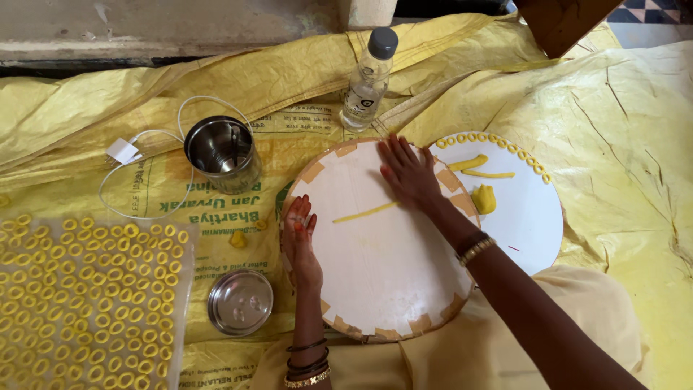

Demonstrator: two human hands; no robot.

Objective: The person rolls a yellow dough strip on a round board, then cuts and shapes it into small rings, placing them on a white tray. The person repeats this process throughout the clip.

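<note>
Yellow sheet (613, 144) underlies the round board (382, 267); right hand (408, 173) flat and open at its 12 o'clock, gripping nothing, left hand (299, 242) open, steadying the 9 o'clock rim; dough strand (364, 212) lies mid-board—best rolled with light, even palm pressure.

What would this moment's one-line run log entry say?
right hand: flat on round board | left hand: board edge | dough strip: between hands

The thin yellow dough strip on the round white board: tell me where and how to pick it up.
Pinch the dough strip at its lower-left end, coming from above with fingertips. It lies flat and thin on the round board, so it likely needs lifting from one end; the right hand sits beside the other end, while the left hand is nearer this one.
</note>
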